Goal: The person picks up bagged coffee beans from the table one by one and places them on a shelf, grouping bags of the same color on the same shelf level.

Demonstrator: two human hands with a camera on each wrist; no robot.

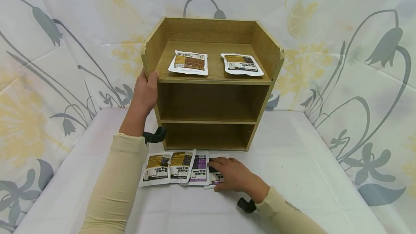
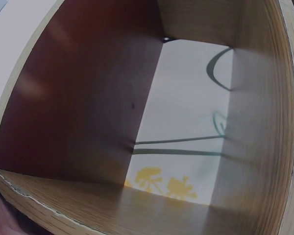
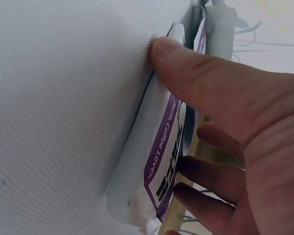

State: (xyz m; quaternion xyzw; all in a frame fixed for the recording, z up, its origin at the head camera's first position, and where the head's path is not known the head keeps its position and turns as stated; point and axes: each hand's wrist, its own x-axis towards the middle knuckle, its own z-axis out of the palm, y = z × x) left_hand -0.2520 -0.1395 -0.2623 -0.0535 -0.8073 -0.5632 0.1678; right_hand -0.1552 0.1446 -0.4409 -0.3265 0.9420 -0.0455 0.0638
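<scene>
At the left side of a small wooden shelf (image 1: 208, 81), my left hand (image 1: 147, 91) grips the side panel near its front edge. My right hand (image 1: 235, 176) is over the rightmost coffee packet (image 1: 215, 177), holding it between thumb and fingers. In the right wrist view, the thumb (image 3: 176, 56) is at the packet's edge and the fingertips touch its purple-and-white printed face (image 3: 161, 142). Beside it lie a purple-labelled packet (image 1: 199, 170) and two brown-and-yellow packets, one at centre-left (image 1: 180, 167) and one at far left (image 1: 156, 169), overlapping in a row.
Two packets lie on the shelf's top tier, one on the left (image 1: 190, 63) and one on the right (image 1: 243, 64). Below are two open compartments (image 1: 208, 102). White cloth (image 1: 292, 161) covers the table, and a flower-patterned curtain (image 1: 325, 64) surrounds it.
</scene>
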